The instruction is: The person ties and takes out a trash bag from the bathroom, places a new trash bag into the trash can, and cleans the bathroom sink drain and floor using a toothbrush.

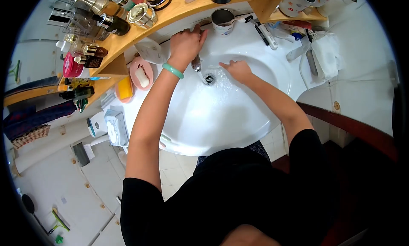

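Note:
My left hand (pixel 186 46), with a green bangle (pixel 173 71) on the wrist, is closed over the top of the faucet (pixel 196 64). Its handle is mostly hidden under my fingers. Water runs from the spout towards the drain (pixel 208 79) of the white sink (pixel 221 131). Above the right part of the basin is my right hand (pixel 237 70), empty, its index finger stretched out towards the faucet and the other fingers loosely bent.
A cup (pixel 223 22) stands behind the faucet, with a razor (pixel 268 36) to its right. Soap (pixel 142 78) lies in a pink dish at left, near a yellow sponge (pixel 125 88) and a wipes pack (pixel 116 127). Overhead, a wooden shelf (pixel 179 14) carries several bottles and jars.

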The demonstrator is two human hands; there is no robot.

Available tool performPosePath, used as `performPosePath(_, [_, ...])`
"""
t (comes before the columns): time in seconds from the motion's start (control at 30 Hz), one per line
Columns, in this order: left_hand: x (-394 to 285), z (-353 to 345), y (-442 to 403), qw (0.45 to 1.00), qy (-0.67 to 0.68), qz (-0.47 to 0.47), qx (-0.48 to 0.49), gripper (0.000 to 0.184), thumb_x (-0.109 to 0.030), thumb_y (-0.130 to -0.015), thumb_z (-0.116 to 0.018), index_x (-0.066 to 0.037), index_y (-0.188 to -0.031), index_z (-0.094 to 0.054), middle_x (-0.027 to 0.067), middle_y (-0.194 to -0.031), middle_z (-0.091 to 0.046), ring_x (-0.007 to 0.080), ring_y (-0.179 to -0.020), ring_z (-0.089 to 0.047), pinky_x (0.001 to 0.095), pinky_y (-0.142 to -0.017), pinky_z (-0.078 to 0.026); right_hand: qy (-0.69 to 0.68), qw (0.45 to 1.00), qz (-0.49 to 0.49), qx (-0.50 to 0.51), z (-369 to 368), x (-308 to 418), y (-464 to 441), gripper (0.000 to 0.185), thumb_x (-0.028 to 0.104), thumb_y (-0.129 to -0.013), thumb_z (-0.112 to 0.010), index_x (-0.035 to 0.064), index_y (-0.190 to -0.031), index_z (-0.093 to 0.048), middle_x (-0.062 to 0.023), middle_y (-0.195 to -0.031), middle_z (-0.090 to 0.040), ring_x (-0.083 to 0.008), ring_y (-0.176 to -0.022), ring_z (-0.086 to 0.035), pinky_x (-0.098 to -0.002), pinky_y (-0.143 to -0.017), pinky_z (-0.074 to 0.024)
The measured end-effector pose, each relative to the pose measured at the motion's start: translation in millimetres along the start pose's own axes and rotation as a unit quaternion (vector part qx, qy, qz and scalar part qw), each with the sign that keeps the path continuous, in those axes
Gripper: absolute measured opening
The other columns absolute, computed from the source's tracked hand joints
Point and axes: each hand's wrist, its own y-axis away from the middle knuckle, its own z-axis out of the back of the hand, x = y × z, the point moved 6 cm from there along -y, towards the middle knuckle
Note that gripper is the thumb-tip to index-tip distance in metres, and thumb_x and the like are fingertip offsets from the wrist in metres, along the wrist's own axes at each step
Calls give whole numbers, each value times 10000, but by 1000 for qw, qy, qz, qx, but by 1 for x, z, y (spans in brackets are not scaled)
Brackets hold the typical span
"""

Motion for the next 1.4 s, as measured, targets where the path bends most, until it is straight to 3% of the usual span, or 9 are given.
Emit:
performPosePath(0.3, [0, 2, 1, 999, -10, -24, -39, 290, -382, -853, -515, -124, -827, -645, 70, -480, -553, 242, -424, -565, 333, -397, -455, -90, 984, -155, 0, -37, -19, 65, 465, 67, -798, -458, 151, -1255, -475, -138, -717, -596, -280, -672, -605, -389, -580, -485])
performPosePath(0.43, [0, 0, 3, 999, -2, -23, -38, 292, -383, -856, -509, -124, -816, -637, 69, -479, -550, 241, -427, -565, 336, -389, -450, -128, 954, -240, 128, -19, 3, 139, 335, 147, -847, -439, 128, -1163, -549, -137, -756, -616, -300, -695, -601, -410, -611, -478])
performPosePath(0.63, [3, -6, 4, 1000, 6, -16, -25, 325, -408, -860, -485, -126, -802, -637, 68, -483, -555, 235, -437, -571, 341, -394, -453, -197, 946, -125, 227, -19, 70, 185, 287, 185, -841, -461, 168, -1094, -596, -91, -807, -635, -295, -775, -601, -410, -684, -469])
performPosePath(0.87, [5, -9, 3, 1000, 22, -14, -16, 348, -422, -862, -477, -128, -797, -650, 69, -486, -560, 248, -446, -577, 359, -413, -464, -153, 968, -128, 152, -33, 57, 155, 320, 140, -824, -473, 200, -1110, -603, -92, -672, -620, -279, -606, -598, -408, -584, -467])
performPosePath(1.03, [4, -12, 1, 1000, 17, -6, 6, 356, -429, -862, -473, -129, -826, -661, 74, -490, -563, 254, -459, -583, 364, -422, -470, -271, 958, 64, 72, -31, 75, 175, 327, 152, -832, -462, 206, -1127, -590, -114, -645, -600, -277, -596, -600, -394, -523, -468])
performPosePath(1.17, [6, -13, 2, 1000, 23, -3, 1, 355, -430, -863, -470, -130, -867, -659, 80, -492, -566, 258, -462, -585, 365, -424, -473, -92, 984, -126, 91, -39, 37, 133, 412, 120, -831, -446, 233, -1220, -514, -98, -635, -586, -265, -576, -592, -389, -514, -466])
performPosePath(1.2, [6, -12, 3, 1000, 19, -4, 3, 355, -430, -863, -470, -130, -867, -659, 80, -492, -566, 258, -462, -585, 365, -424, -473, -96, 984, -124, 90, -40, 37, 133, 412, 120, -831, -446, 233, -1220, -514, -98, -635, -586, -265, -576, -592, -389, -514, -466])
performPosePath(1.3, [5, -11, 0, 1000, -1, -9, 15, 350, -429, -862, -472, -134, -903, -656, 79, -498, -570, 256, -452, -583, 364, -416, -470, -165, 972, 81, 148, -51, 63, 151, 432, 106, -809, -459, 214, -1222, -522, -100, -625, -564, -263, -548, -576, -382, -503, -464])
performPosePath(1.4, [5, -8, -1, 1000, -5, -8, -13, 339, -425, -859, -478, -139, -909, -654, 75, -504, -575, 254, -445, -581, 365, -411, -469, -109, 989, -60, 82, -47, 47, 129, 437, 91, -801, -458, 208, -1216, -531, -94, -616, -549, -257, -529, -563, -372, -498, -463])
